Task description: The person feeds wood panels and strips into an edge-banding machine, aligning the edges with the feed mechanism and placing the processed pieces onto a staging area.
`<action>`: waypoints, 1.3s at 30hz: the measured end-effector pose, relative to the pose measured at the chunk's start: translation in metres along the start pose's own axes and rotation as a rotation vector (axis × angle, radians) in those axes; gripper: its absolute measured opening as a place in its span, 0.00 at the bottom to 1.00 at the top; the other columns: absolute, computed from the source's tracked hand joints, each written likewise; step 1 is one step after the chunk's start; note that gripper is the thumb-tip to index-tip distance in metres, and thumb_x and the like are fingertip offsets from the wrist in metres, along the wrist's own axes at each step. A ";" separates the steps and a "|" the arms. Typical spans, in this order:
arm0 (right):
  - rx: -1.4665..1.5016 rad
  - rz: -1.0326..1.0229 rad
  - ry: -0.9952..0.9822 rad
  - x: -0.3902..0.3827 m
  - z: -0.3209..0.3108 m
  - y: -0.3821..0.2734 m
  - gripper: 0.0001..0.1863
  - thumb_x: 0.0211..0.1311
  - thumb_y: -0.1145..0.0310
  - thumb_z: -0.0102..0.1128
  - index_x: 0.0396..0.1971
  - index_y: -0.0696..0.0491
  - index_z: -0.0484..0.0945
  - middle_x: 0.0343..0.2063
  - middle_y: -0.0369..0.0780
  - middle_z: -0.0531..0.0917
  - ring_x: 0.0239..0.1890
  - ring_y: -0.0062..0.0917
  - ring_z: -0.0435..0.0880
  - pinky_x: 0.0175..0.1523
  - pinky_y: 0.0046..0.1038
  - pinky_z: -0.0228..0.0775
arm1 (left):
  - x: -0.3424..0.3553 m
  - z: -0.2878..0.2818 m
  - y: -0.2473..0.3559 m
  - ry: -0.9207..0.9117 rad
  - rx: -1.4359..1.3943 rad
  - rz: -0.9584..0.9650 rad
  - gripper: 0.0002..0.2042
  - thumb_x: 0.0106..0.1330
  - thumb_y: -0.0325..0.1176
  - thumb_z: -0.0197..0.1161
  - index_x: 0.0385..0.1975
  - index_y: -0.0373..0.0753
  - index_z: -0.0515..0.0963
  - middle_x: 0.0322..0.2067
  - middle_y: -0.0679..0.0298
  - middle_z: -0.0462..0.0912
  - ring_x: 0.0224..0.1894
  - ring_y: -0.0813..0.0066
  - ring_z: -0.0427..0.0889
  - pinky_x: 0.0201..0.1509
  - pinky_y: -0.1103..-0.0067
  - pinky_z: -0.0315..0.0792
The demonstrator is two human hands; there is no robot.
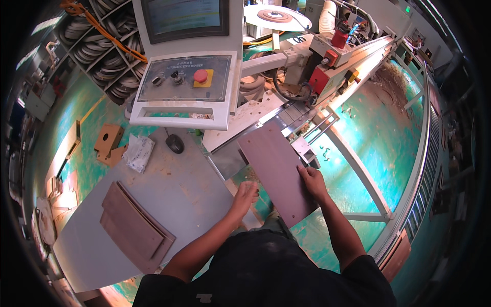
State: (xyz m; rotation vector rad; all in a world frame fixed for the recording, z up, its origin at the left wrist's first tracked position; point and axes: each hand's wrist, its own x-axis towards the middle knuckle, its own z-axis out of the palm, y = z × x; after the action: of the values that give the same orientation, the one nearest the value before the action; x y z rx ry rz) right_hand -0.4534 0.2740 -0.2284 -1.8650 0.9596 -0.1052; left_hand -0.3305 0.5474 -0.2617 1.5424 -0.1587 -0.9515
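A long brown wood-faced panel (279, 174) with small holes slants in front of me, its far end resting on the metal infeed of an edge banding machine (302, 110). My right hand (313, 183) grips the panel's right edge, thumb on top and the other fingers hidden beneath. Just off the panel's left edge is my left hand (246, 195), its fingers loosely bent and nothing visible in them. On the grey table (179, 189) to the left lies a short stack of similar brown panels (134, 227).
A control console (184, 84) with a red stop button and a screen (185, 19) stands ahead. A black mouse (174, 144) and a white plastic packet (138, 152) lie on the table. Edge-band coils (110, 48) fill a rack. A roller conveyor (422, 189) runs along the right.
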 end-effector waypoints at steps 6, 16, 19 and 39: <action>-0.091 0.004 -0.040 0.065 -0.004 -0.001 0.33 0.72 0.40 0.60 0.31 0.63 0.84 0.23 0.44 0.84 0.27 0.27 0.82 0.39 0.34 0.74 | 0.080 0.063 0.017 -0.007 -0.289 -0.377 0.40 0.77 0.68 0.45 0.73 0.37 0.63 0.62 0.50 0.79 0.56 0.62 0.86 0.56 0.70 0.80; -0.032 0.120 -0.062 0.154 -0.051 0.025 0.32 0.70 0.40 0.63 0.26 0.59 0.80 0.20 0.45 0.79 0.26 0.29 0.77 0.37 0.36 0.71 | 0.159 0.126 0.012 0.225 -0.172 -0.394 0.43 0.74 0.72 0.47 0.67 0.33 0.70 0.49 0.53 0.86 0.40 0.63 0.89 0.43 0.69 0.85; -0.006 0.186 -0.095 0.182 -0.080 0.031 0.30 0.70 0.41 0.64 0.27 0.59 0.81 0.20 0.43 0.79 0.26 0.27 0.77 0.37 0.34 0.71 | 0.180 0.156 0.033 0.178 -0.288 -0.415 0.42 0.73 0.73 0.48 0.65 0.34 0.72 0.48 0.53 0.86 0.38 0.64 0.89 0.41 0.69 0.85; -0.108 -0.146 0.099 0.330 -0.222 0.049 0.28 0.74 0.47 0.63 0.39 0.64 0.83 0.24 0.34 0.79 0.30 0.21 0.74 0.38 0.27 0.69 | 0.370 0.286 0.027 -0.225 -0.267 -0.249 0.25 0.81 0.57 0.50 0.39 0.35 0.72 0.23 0.58 0.82 0.20 0.67 0.84 0.23 0.71 0.78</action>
State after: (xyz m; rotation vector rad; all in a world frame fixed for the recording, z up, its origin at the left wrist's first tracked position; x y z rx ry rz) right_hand -0.3586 -0.1136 -0.2640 -2.0450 0.9105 -0.2398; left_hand -0.2618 0.1005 -0.3840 1.2254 0.0032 -1.2896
